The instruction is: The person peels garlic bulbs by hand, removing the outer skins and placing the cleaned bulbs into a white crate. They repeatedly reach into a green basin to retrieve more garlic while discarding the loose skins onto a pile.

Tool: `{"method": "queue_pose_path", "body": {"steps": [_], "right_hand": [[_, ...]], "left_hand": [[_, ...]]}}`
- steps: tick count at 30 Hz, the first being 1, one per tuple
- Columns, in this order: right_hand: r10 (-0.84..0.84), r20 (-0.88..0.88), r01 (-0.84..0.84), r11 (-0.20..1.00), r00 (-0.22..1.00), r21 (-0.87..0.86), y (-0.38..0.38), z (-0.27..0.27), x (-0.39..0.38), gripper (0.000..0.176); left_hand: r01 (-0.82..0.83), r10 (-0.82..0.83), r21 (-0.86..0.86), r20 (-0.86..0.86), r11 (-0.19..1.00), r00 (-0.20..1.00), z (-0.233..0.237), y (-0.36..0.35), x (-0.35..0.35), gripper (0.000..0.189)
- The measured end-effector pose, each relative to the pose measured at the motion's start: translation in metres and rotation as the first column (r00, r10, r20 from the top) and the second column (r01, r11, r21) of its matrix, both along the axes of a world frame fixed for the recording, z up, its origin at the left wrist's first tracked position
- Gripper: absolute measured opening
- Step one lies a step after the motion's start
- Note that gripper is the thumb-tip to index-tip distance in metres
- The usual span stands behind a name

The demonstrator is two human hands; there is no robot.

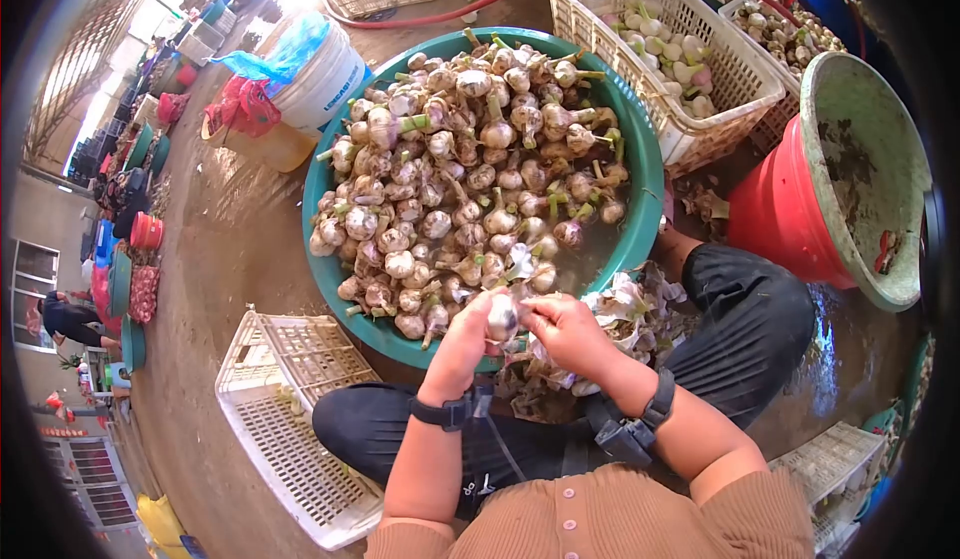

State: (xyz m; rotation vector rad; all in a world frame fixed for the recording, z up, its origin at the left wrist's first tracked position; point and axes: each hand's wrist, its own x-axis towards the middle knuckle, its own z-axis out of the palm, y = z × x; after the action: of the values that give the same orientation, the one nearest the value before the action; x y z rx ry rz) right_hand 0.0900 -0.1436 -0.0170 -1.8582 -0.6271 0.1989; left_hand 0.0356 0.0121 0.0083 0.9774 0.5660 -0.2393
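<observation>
My left hand (462,347) is closed around a garlic bulb (503,317), held over the near rim of a big green tub (645,174). At the bulb's right side, my right hand (572,333) is closed in a pinch on its papery skin; the fingertips are partly blurred. Unpeeled garlic bulbs (437,224) with dirty skins and cut stems are heaped in the tub, with some murky water showing at its right. Below my hands and to their right lies a pile of loose garlic skins (632,324), close to my folded legs.
A white plastic crate (300,469) stands at my left knee. Beyond the tub, another crate (720,54) holds cleaner bulbs. A red bucket (785,204) leans on the right. A white pail (335,84) with a blue bag and a red hose (480,7) are farther back. Another person (70,319) bends far left.
</observation>
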Motion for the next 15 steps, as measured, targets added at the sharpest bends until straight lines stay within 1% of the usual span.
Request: {"method": "queue_pose_path", "body": {"steps": [1,2,3,4,5,6,7,8,9,10,11,12,13,14,15], "right_hand": [[0.008,0.302,0.005,0.999,0.953,-0.043,-0.001,0.0,0.002,0.022],[0.007,0.299,0.007,0.999,0.954,-0.043,0.0,-0.006,0.002,0.022],[-0.028,-0.227,0.047,0.996,0.974,0.079,0.003,-0.018,0.003,0.02],[0.009,-0.688,0.145,0.976,0.725,0.165,0.005,-0.019,0.005,0.019],[0.083,-0.897,0.189,0.965,0.435,0.18,0.0,-0.016,0.012,0.016],[0.082,-0.896,0.191,0.965,0.437,0.182,0.0,-0.017,0.013,0.016],[0.107,-0.926,0.191,0.964,0.362,0.186,0.001,-0.02,0.014,0.015],[0.131,-0.95,0.189,0.964,0.282,0.189,0.001,-0.021,0.013,0.015],[0.131,-0.951,0.187,0.964,0.279,0.187,0.002,-0.015,0.011,0.015],[0.16,-0.947,0.258,0.937,0.278,0.234,0.003,-0.002,0.008,0.016],[0.188,-0.941,0.328,0.903,0.28,0.278,0.005,0.012,0.006,0.016],[0.216,-0.934,0.397,0.86,0.286,0.321,0.005,0.018,0.005,0.017],[0.302,-0.869,0.369,0.814,0.391,0.449,0.004,0.009,0.0,0.013],[0.303,-0.868,0.366,0.815,0.393,0.45,-0.002,0.011,-0.008,0.013],[0.224,-0.674,0.111,0.903,0.704,0.416,-0.009,0.018,-0.017,0.01]], "left_hand": [[0.103,-0.113,0.291,0.016,0.951,0.994,-0.002,-0.002,-0.003,0.035],[0.186,-0.224,0.557,0.0,0.81,0.975,-0.003,-0.003,-0.005,0.038],[0.344,-0.321,0.616,-0.153,0.709,0.935,0.031,-0.01,-0.001,0.047],[0.347,-0.324,0.617,-0.153,0.707,0.934,0.029,-0.013,-0.004,0.047],[0.162,-0.355,0.79,0.076,0.592,0.932,0.025,-0.017,-0.008,0.048],[-0.068,-0.417,0.882,0.287,0.467,0.862,0.022,-0.019,-0.01,0.048],[-0.104,-0.53,0.963,0.225,0.248,0.818,0.025,-0.019,-0.009,0.046],[-0.103,-0.53,0.963,0.224,0.248,0.818,0.023,-0.019,-0.009,0.046],[-0.219,-0.595,0.971,0.232,0.095,0.77,0.019,-0.019,-0.01,0.046],[-0.339,-0.658,0.939,0.223,-0.052,0.72,0.013,-0.019,-0.011,0.046],[-0.363,-0.543,0.931,0.33,0.051,0.772,0.006,-0.02,-0.012,0.035],[-0.362,-0.544,0.931,0.33,0.051,0.771,0.001,-0.023,-0.012,0.035],[-0.31,-0.107,0.715,0.473,0.626,0.875,-0.004,-0.025,-0.012,0.029],[-0.377,0.322,0.172,0.277,0.91,0.905,-0.008,-0.025,-0.012,0.023],[-0.443,0.453,-0.095,0.208,0.892,0.867,-0.013,-0.02,-0.011,0.018]]}}
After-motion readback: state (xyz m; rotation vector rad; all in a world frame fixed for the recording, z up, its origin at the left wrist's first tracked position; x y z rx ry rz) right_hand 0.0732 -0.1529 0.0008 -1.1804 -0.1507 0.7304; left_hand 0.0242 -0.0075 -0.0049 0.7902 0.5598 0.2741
